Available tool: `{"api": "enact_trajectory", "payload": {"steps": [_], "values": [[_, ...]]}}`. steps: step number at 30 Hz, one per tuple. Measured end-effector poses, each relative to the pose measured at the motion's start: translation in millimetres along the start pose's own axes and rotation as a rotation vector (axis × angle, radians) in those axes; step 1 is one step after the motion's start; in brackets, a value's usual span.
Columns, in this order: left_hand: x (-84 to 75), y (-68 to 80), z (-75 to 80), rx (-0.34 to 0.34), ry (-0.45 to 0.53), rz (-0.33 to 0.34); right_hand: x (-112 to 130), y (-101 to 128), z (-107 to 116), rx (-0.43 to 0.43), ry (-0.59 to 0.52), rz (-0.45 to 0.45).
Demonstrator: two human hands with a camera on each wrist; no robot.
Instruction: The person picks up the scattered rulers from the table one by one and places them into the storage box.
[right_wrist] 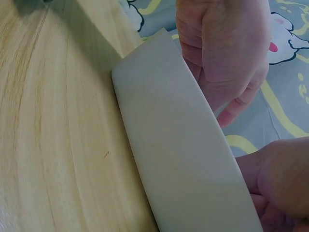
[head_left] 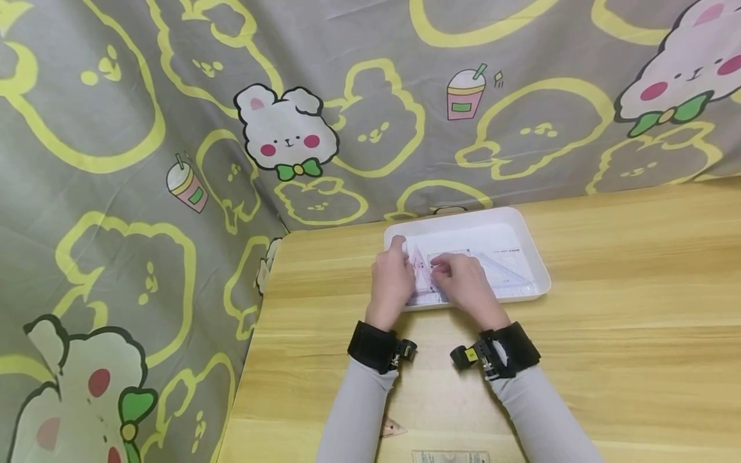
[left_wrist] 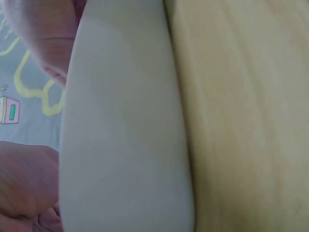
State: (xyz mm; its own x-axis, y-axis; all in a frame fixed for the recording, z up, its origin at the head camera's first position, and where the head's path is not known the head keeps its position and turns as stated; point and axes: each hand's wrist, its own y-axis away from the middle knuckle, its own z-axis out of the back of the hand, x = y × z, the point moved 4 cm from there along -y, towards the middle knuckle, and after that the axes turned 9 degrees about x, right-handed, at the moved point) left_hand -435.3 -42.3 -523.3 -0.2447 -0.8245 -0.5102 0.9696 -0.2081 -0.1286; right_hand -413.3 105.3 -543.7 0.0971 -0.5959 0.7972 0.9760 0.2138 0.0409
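A shallow white tray (head_left: 529,247) holds clear plastic drawing tools, seen in the head view. Among them, a pink set square (head_left: 420,273) lies between the hands, and a bluish set square (head_left: 502,269) lies farther right. My left hand (head_left: 392,280) reaches over the tray's left end with its index finger pointing away; what lies under its palm is hidden. The thumb and forefinger of my right hand (head_left: 464,283) pinch at the edge of a clear piece with pink marks. Both wrist views show the tray's outer wall (left_wrist: 123,125) with parts of the two hands behind it.
The tray stands on a wood-grain table (head_left: 625,308) close to a grey patterned curtain (head_left: 359,193). Near the front edge lie a small pinkish set square (head_left: 393,427) and a clear ruler-like piece (head_left: 450,456), cut off by the frame.
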Motion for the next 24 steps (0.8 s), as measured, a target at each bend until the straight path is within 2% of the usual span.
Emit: {"api": "enact_trajectory", "payload": {"steps": [7,14,17,20,22,24], "values": [[4.2,6.5,24.6,-0.012,0.096,0.02,17,7,7,-0.02,-0.007,0.042],[-0.2,11.5,42.9,-0.017,0.092,-0.003,44,14,18,-0.015,0.016,0.119],[-9.6,12.2,54.4,-0.038,0.137,-0.076,56,16,21,0.009,0.026,0.157],[-23.5,13.5,71.5,-0.059,0.274,-0.195,65,19,22,0.02,0.034,0.178],[-29.7,17.0,82.2,-0.049,0.368,-0.267,70,20,20,0.031,0.039,0.194],[-29.7,24.1,89.0,-0.017,0.416,-0.289,74,21,14,0.066,0.04,0.215]]}}
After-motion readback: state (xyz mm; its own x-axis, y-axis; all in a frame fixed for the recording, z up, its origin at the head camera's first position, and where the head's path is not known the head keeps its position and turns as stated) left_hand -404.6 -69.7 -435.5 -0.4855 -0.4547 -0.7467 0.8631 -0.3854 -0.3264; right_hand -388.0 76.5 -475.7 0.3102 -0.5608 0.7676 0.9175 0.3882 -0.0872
